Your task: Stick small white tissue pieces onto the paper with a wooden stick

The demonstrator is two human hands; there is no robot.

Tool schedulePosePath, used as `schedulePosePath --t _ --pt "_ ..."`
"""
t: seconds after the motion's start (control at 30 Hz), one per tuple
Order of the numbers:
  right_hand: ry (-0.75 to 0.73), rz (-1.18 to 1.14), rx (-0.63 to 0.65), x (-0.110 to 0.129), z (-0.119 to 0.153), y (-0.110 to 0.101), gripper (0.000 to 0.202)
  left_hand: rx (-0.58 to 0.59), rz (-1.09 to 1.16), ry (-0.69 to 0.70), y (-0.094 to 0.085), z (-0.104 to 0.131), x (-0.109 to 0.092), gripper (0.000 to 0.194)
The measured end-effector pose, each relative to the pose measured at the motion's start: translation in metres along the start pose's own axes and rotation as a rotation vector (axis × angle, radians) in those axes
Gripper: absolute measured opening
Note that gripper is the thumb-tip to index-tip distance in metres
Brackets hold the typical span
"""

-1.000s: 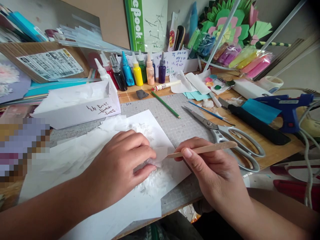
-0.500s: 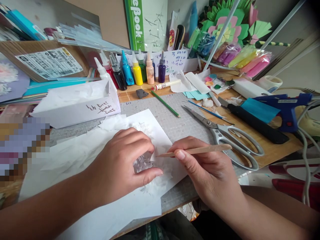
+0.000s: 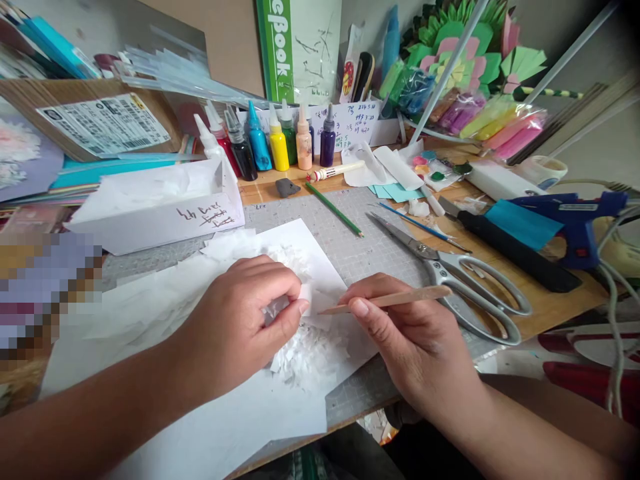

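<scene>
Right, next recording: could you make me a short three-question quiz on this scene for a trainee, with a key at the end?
1. Multiple choice: what does the right hand hold?
a) the blue glue gun
b) a wooden stick
c) the yellow bottle

2. True or false: the left hand has a thin white piece at the tips of its thumb and fingers.

3. Fill in the blank: the scissors lie nearer to the person's ____ hand than to the other one.

Key: 1. b; 2. true; 3. right
</scene>
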State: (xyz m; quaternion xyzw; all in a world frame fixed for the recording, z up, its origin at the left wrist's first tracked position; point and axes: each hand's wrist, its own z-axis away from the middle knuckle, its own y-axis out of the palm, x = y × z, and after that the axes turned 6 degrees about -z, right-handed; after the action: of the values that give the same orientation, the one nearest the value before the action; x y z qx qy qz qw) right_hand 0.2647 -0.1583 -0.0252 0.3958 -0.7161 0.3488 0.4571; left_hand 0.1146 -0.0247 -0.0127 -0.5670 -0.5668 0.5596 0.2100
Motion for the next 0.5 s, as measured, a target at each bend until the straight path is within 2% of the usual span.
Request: schedulePosePath --t 0.23,0.5 --pt "-0.003 0.053 0.050 -0.0012 -0.0008 0.0004 0.014 -0.017 0.009 -0.099 -0.0004 0.0016 0.0015 0.018" --pt "-0.064 0.111 0.110 -0.0030 -0.0056 0.0055 0.014 -0.050 0.015 -0.099 0.0019 -0.0002 0.0025 0.018"
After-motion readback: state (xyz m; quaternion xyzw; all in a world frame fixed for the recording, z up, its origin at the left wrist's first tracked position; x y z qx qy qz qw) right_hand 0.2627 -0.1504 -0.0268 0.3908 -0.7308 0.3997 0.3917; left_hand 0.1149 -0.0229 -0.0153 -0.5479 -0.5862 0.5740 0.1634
